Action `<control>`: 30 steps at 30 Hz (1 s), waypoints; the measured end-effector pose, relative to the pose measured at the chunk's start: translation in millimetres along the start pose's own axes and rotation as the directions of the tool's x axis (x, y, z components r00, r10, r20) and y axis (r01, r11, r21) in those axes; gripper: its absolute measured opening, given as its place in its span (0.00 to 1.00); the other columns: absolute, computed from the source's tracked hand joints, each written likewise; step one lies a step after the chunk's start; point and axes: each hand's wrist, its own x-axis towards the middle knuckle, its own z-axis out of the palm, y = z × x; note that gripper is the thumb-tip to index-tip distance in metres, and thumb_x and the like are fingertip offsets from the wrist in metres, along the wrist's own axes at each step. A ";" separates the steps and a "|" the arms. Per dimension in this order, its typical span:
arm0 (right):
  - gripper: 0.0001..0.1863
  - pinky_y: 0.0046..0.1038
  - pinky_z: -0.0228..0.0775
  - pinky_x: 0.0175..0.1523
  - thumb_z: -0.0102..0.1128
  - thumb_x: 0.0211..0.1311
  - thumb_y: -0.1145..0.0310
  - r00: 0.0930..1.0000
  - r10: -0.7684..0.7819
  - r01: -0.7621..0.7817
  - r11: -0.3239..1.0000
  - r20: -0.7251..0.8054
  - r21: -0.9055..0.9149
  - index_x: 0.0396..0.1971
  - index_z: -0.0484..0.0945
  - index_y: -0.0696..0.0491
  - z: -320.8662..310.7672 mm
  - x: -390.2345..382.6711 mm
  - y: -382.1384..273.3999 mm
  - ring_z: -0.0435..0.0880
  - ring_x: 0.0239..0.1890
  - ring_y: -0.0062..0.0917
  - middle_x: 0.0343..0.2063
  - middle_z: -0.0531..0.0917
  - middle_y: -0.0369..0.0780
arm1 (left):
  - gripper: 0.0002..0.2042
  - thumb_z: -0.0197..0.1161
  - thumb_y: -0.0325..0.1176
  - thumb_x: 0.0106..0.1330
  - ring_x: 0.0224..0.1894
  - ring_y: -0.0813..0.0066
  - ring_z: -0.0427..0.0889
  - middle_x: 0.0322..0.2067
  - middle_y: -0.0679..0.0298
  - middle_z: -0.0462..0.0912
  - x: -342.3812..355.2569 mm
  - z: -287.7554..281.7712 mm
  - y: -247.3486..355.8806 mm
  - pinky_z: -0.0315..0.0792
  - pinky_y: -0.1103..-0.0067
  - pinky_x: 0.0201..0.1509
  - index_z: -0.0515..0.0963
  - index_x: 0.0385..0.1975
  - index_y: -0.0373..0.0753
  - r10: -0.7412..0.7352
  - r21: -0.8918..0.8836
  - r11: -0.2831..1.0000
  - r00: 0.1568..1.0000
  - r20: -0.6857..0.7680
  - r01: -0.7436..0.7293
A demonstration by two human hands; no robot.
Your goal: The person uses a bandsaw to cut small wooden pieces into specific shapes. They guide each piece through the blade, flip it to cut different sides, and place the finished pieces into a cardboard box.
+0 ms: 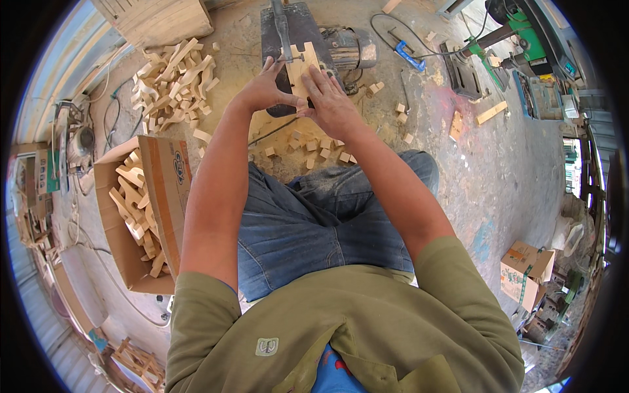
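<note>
both hands rest on a wood piece on the saw table; a box of cut pieces stands left, a loose pile behind it, offcuts before the knees.

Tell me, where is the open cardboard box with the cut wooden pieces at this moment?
In the head view, the cardboard box stands on the floor at the person's left, beside the left forearm and knee, below the loose pile of wooden pieces.
</note>
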 end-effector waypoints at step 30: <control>0.47 0.48 0.53 0.85 0.62 0.73 0.41 0.999 -0.023 0.023 1.000 -0.035 -0.004 0.80 0.60 0.55 1.2 5.4 3.1 0.60 0.82 0.53 0.81 0.59 0.53 | 0.77 0.84 0.74 0.37 0.86 0.45 0.49 0.86 0.45 0.40 3.8 -7.8 4.1 0.53 0.59 0.86 0.49 0.85 0.36 -0.029 0.044 0.999 0.999 0.031 0.027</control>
